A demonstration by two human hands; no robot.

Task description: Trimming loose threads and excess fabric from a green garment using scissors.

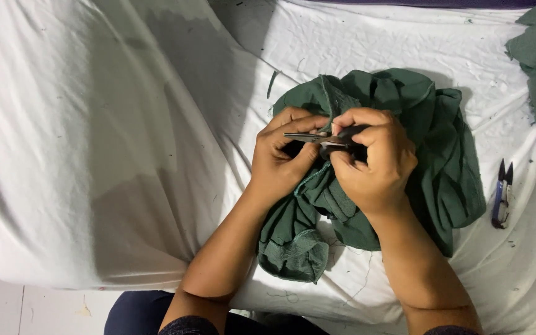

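Both forearms reached forward from the bottom edge of the view and drew together toward the middle, bare from the dark sleeve cuffs near the elbows onward. The left hand (280,155) lay palm turned inward, its fingers curled and its thumb pressed forward, fingertips bunched in a pinch close against the other hand. The right hand (373,158) sat slightly higher and over it, back of the hand facing up, wrist bent a little downward, the fingers folded tight in a closed grip with knuckles raised. The two hands touched at the fingertips. The right forearm angled in more steeply than the left.
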